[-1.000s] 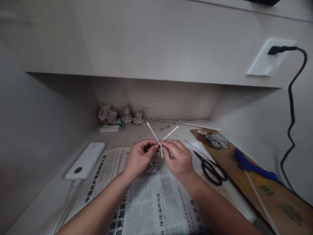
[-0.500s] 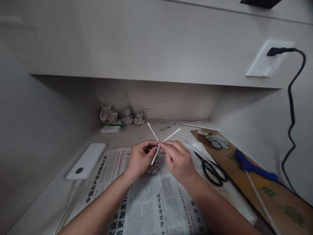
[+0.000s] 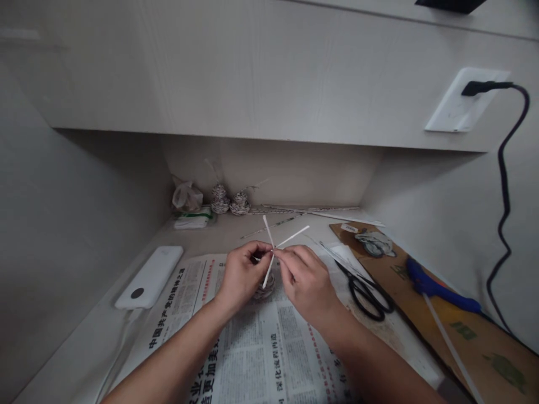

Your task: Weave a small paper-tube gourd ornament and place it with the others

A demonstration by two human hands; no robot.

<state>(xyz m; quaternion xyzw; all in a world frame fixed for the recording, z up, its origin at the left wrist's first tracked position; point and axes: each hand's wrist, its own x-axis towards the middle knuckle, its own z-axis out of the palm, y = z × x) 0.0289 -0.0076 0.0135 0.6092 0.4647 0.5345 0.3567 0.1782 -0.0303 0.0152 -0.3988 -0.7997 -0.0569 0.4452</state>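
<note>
My left hand (image 3: 248, 272) and my right hand (image 3: 307, 278) meet above a spread newspaper (image 3: 252, 348), fingertips pinched together. Between them are thin white paper sticks (image 3: 295, 236) that cross at my fingertips. One end points up, one to the upper right, and one down toward me. Just below the crossing, partly hidden by my fingers, is a round woven paper piece (image 3: 265, 287) in grey and white. Whether the sticks are joined to it I cannot tell.
Two woven gourd-shaped pieces (image 3: 240, 203) stand at the back, with long paper sticks (image 3: 311, 211) beside them. Black scissors (image 3: 366, 297) and a blue glue gun (image 3: 442, 289) on cardboard (image 3: 458, 342) are at right. A white power bank (image 3: 151, 278) lies left.
The crossed sticks have turned a little: the upper end is now more upright and the lower end steeper. Both hands stay in nearly the same place, still pinching.
</note>
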